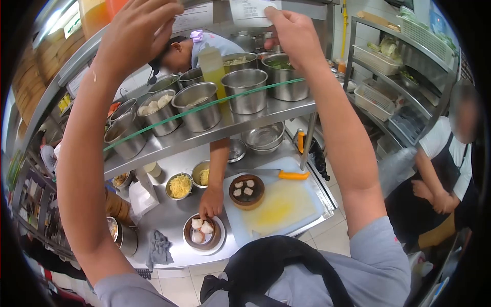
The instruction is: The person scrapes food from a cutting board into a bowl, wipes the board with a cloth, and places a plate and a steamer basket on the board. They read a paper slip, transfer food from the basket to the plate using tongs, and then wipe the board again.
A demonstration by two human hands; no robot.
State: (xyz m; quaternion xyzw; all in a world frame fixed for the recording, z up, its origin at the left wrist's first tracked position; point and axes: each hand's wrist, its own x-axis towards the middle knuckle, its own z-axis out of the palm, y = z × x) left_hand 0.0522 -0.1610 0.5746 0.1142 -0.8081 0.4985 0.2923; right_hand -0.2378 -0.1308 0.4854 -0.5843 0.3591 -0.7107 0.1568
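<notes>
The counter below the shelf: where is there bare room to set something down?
Largest: the yellow-stained part of the cutting board, bordered by the round basket and knife. Smaller: the counter between the grey cloth, the yellow shreds and the plate. Crowded: the shelf, lined with metal pots, and the plate, where another person's hand reaches to the dumplings.

Smooth metal pots (245, 86) are gleaming; a paper slip (250, 13) is looking matt, a wooden steamer (249, 205) dull, a crumpled cloth (159, 248) rough.
</notes>
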